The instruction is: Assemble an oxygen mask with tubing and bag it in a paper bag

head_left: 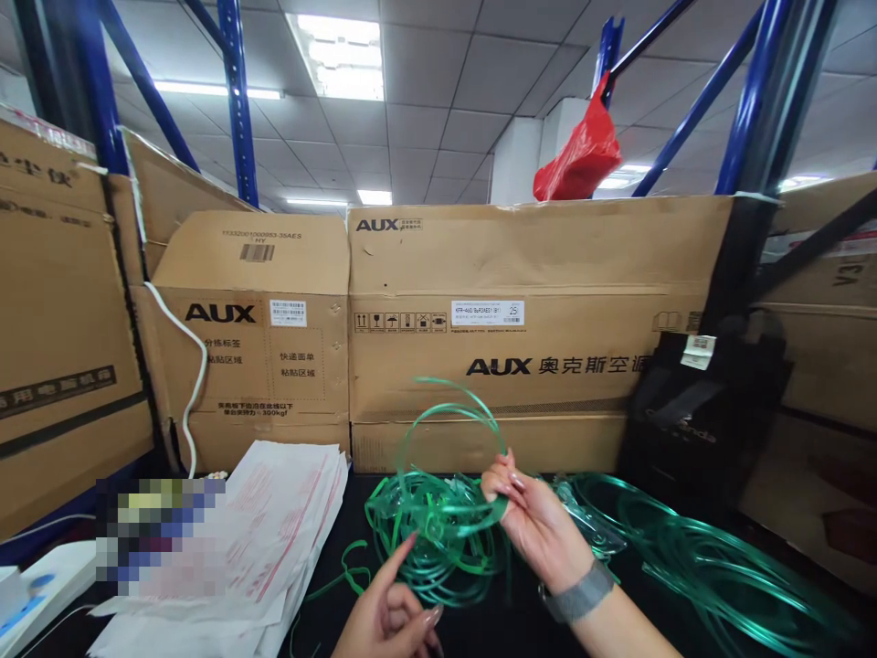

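Before AUX cardboard boxes point(541, 260), contents hidden, the right hand point(538, 521), raised, pinches looped green tubing point(472, 527); the left hand point(389, 614), loosely half-curled, points toward it.

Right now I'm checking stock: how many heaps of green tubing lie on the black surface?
2: the tangled heap centrally, beyond the left hand, and the looser coil right of the right hand. Others may be hidden.

I can make out a way through along the strip of dark desk point(353, 516) between the paper sheets point(274, 539) on the left and the green tangle point(442, 553), though a loose green strand point(351, 575) crosses it. Cardboard boxes point(411, 375) wall off the far side; coiled green tubing point(716, 553) obstructs the right.
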{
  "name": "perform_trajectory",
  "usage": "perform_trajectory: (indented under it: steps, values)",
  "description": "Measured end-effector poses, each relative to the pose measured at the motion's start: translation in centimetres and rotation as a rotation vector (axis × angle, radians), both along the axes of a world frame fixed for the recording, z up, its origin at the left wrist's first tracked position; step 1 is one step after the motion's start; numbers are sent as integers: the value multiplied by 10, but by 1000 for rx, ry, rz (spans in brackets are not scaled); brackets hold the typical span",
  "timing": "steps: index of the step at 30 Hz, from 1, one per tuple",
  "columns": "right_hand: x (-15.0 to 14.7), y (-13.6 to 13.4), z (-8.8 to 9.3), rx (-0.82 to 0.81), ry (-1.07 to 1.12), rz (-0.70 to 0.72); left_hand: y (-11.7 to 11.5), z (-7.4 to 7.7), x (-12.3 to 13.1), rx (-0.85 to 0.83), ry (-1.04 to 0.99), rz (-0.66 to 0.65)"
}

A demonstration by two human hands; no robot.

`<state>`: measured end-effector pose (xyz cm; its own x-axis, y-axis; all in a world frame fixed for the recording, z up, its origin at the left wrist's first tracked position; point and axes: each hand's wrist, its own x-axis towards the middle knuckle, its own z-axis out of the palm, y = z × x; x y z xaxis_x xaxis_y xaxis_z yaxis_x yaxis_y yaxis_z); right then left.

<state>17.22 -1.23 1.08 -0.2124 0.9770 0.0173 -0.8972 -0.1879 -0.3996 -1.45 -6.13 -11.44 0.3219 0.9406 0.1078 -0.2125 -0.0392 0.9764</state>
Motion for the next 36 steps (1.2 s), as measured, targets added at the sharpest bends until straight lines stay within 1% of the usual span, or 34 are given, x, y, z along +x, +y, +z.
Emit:
perform_trajectory:
  steps: [3, 5, 6, 8, 12, 16, 20, 24, 25, 27, 29, 30, 31, 33, 35, 36]
  values:
    - [-14, -8, -16, -4, 11, 73, 9, 19, 17, -9, -91, 19]
    - [-18, -9, -25, -8, 21, 97, 18, 29, 27, -16, -118, 22]
    - [-18, -8, -28, -9, 27, 101, 22, 31, 31, -29, -120, 14]
    - [-15, -5, -33, -10, 39, 101, 26, 32, 36, -54, -112, -9]
    - [-3, 1, -37, 5, 50, 89, 22, 23, 33, -82, -88, -69]
    - [4, 1, -47, 34, 37, 75, 14, 19, 19, -80, -166, -87]
    - [-4, -4, -67, 36, 9, 63, 13, 16, 11, 40, -187, -78]
    - [-20, -14, -83, 23, -45, 67, 13, 2, 20, 148, -168, -125]
    - [-23, -16, -85, 23, -59, 63, 12, -2, 23, 152, -161, -107]
    - [-27, -21, -85, 26, -80, 47, 10, -8, 28, 137, -105, -20]
    - [-29, -25, -81, 39, -113, 10, 6, -10, 30, 114, 0, 62]
    - [-30, -26, -79, 50, -142, -13, 4, -11, 31, 114, 42, 83]
    - [-31, -28, -77, 61, -177, -38, 2, -10, 32, 126, 67, 82]
    - [-33, -32, -75, 76, -251, -73, -2, -10, 35, 162, 68, 37]
    - [-37, -37, -76, 81, -306, -77, -5, -11, 39, 186, 27, -13]
    - [-38, -39, -77, 84, -333, -72, -7, -12, 42, 189, -4, -17]
